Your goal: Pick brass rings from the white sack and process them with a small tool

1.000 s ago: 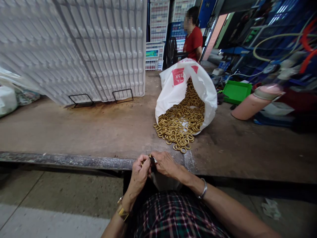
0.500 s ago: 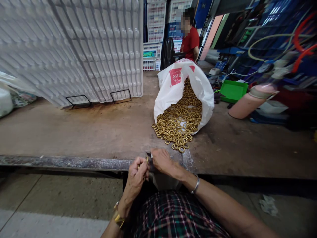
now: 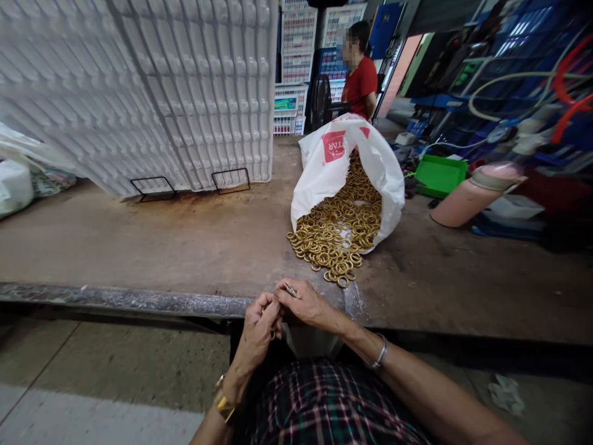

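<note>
My left hand is closed in a pinch at the table's front edge, with a bit of a brass ring showing under its fingers. My right hand is wrapped round a small pointed metal tool, perhaps a blade; its tip pokes out above the fingers. Both sets of fingertips meet, hiding what lies between them. Just beyond, a heap of brass rings spills from the mouth of a white plastic bag lying on its side.
White ribbed plastic trays stand upright in wire holders on the left of the wooden table. At right are a pink bottle and a green tray. A person in a red shirt is behind, near stacked crates.
My right hand has moved left against my left hand and turned, so the tool's tip now points up over the fingers. The ring seen at my left fingertips is now covered.
</note>
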`<state>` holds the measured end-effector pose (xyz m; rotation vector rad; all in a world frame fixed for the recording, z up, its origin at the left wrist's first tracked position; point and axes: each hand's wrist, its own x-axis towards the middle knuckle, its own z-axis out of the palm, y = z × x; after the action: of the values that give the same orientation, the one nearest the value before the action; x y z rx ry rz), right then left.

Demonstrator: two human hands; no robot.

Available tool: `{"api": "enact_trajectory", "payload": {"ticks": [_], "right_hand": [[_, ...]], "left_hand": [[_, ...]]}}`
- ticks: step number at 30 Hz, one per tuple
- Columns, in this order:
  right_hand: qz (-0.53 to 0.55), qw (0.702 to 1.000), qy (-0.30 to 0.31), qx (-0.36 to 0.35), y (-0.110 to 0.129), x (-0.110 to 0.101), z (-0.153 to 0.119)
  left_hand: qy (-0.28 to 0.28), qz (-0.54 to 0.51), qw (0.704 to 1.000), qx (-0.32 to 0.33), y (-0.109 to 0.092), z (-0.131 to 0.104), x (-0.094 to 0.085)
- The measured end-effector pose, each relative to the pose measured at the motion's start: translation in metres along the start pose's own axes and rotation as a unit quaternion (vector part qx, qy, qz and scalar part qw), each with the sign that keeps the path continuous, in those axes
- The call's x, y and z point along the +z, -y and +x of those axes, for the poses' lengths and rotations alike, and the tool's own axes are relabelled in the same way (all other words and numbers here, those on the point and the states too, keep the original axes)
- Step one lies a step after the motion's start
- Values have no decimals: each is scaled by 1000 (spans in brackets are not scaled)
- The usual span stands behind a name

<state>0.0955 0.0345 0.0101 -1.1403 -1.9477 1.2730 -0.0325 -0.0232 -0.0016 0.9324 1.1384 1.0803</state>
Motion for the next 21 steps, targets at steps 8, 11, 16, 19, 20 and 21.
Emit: {"api": "enact_trajectory", "payload": {"ticks": [8, 11, 16, 19, 20, 21], "right_hand": [[113, 992, 25, 51, -11, 2, 0], [118, 991, 30, 56, -12, 2, -1], [99, 993, 17, 55, -3, 1, -5], [81, 996, 5, 45, 0, 3, -7], [69, 997, -3, 40, 0, 3, -7], [51, 998, -15, 34, 1, 4, -8]], "left_hand": [[24, -34, 999, -7, 4, -1, -1], [34, -59, 998, -16, 5, -2, -2], [46, -99, 994, -29, 4, -5, -2], [51, -98, 994, -28, 3, -7, -2], [52, -95, 994, -26, 4, -8, -2], [53, -91, 994, -21, 4, -9, -3]]}}
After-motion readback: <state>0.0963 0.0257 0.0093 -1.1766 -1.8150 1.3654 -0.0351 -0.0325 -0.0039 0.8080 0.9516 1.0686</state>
